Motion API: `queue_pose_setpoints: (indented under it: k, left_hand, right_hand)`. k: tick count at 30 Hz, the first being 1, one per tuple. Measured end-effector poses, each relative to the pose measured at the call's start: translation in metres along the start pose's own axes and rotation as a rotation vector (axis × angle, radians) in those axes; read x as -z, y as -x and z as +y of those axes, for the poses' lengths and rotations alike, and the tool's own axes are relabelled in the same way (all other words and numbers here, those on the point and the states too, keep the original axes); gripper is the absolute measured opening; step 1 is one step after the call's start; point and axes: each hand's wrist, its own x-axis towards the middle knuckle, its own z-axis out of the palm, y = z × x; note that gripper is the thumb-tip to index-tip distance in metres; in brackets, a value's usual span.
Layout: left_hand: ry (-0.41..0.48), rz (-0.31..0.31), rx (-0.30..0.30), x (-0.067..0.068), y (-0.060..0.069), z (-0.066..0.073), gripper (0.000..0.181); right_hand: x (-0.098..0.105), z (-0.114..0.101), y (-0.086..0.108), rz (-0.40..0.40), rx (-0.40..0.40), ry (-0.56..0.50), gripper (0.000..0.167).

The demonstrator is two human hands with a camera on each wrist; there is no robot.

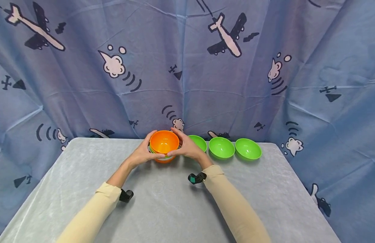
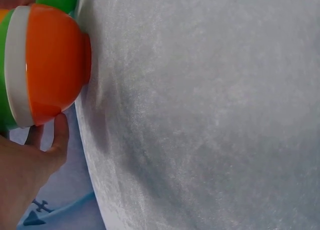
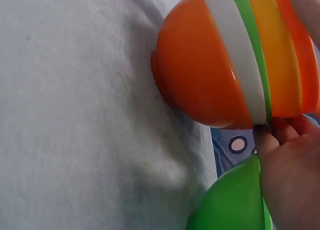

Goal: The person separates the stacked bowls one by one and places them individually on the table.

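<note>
A stack of nested bowls (image 1: 164, 141) is between my two hands at the back of the table. Its top bowl is orange; the right wrist view shows yellow-orange, green and white rims below, over an orange bottom bowl (image 3: 200, 64). My left hand (image 1: 143, 153) grips the stack's left side, thumb across the front. From the right, my right hand (image 1: 189, 147) holds it the same way, the thumbs almost meeting. Whether the bottom bowl's foot touches the table is hard to tell. Just right of the stack sits a green bowl (image 1: 198, 141), partly hidden by my right hand.
Two more green bowls, a middle one (image 1: 221, 147) and a right one (image 1: 248, 149), continue the row along the back edge. A pale cloth covers the table (image 1: 163, 209). Behind it hangs a blue curtain (image 1: 157, 67) with airplane prints.
</note>
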Motion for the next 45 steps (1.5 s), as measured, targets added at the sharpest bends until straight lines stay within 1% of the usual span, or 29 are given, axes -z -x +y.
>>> queue_pose_setpoints:
  k: [1, 2, 6, 13, 15, 19, 24, 28, 33, 36, 42, 45]
  left_hand:
    - [-0.001, -0.003, 0.005, 0.0, 0.003, 0.007, 0.104]
    - [-0.005, -0.003, 0.008, 0.0, 0.004, 0.008, 0.103]
    - [-0.015, -0.001, 0.018, -0.001, 0.003, 0.007, 0.103]
    - [-0.024, 0.013, 0.02, 0.0, -0.014, -0.03, 0.109]
    - [-0.03, 0.017, 0.017, 0.001, -0.016, -0.033, 0.109]
    - [-0.033, 0.025, 0.01, 0.001, -0.016, -0.034, 0.111]
    - [-0.042, 0.029, -0.007, 0.0, -0.016, -0.033, 0.111]
    - [-0.034, 0.026, -0.022, 0.0, -0.015, -0.032, 0.108]
    - [-0.019, 0.026, -0.047, 0.001, -0.016, -0.033, 0.105]
    - [-0.011, 0.021, -0.054, 0.001, -0.017, -0.033, 0.103]
    - [-0.057, 0.016, -0.023, 0.001, -0.018, -0.035, 0.103]
    - [-0.06, 0.018, -0.013, 0.003, -0.016, -0.036, 0.103]
  right_hand:
    - [-0.001, -0.001, 0.0, 0.001, -0.01, 0.015, 0.1]
    - [-0.001, -0.001, -0.001, 0.003, -0.019, 0.022, 0.1]
    - [-0.003, -0.002, -0.001, 0.0, -0.037, 0.042, 0.1]
    - [-0.007, -0.001, -0.002, 0.007, -0.029, 0.052, 0.1]
    - [-0.007, -0.001, -0.002, 0.017, -0.025, 0.044, 0.098]
    - [-0.006, 0.0, -0.002, 0.025, -0.004, 0.032, 0.095]
    - [-0.005, 0.001, -0.003, 0.02, 0.031, 0.011, 0.097]
    - [-0.003, -0.001, -0.003, 0.023, 0.042, -0.011, 0.096]
    - [0.0, -0.005, -0.003, 0.043, 0.043, -0.042, 0.093]
    - [0.004, -0.007, -0.003, 0.067, 0.057, -0.064, 0.092]
    - [0.017, -0.011, 0.003, 0.132, 0.11, -0.099, 0.091]
    - [0.025, -0.016, 0.009, 0.154, 0.105, -0.116, 0.089]
